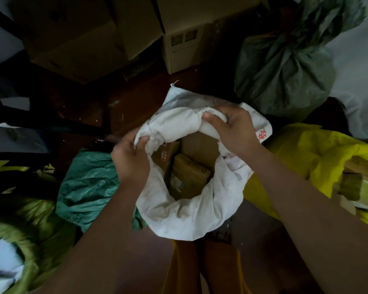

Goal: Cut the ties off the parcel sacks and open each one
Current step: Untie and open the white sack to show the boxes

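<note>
Both hands grip white sack [185, 217] rim, L hand [130, 160], R hand [229, 126], prob. boxes [189, 172] inside

Dim room, dark brown floor [89, 107], stacked cardboard boxes [98, 32]

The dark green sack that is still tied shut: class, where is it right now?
In the head view, the dark green sack stands at the upper right, beyond the open white sack that both hands hold, right of the cardboard boxes.

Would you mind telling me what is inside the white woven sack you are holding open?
Inside the white woven sack lie brown cardboard parcels, one bearing a printed label. Whatever sits beneath them is covered.
</note>
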